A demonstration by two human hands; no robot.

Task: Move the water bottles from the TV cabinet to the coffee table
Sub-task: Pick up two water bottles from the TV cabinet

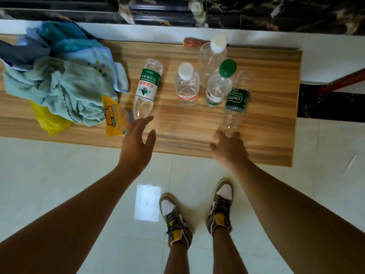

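Five clear bottles sit on the wooden cabinet top [266, 135], toward its right end. Two lie on their sides: the left bottle [147, 89], green-labelled, near the middle, and the right bottle [237, 101], dark-green-labelled, pointing at the near edge. Three stand between them: a short white-capped bottle [186, 86], a tall white-capped bottle [213, 54] toward the far edge, and a green-capped bottle [220, 86]. The left hand [136, 143] is spread open, empty, fingertips just short of the left bottle's near end. The right hand [229, 148] is loosely curled over the near edge, fingers touching the right bottle's end; a real grip cannot be told. Cloths [59, 82] and a yellow bag [49, 121] fill the left end.
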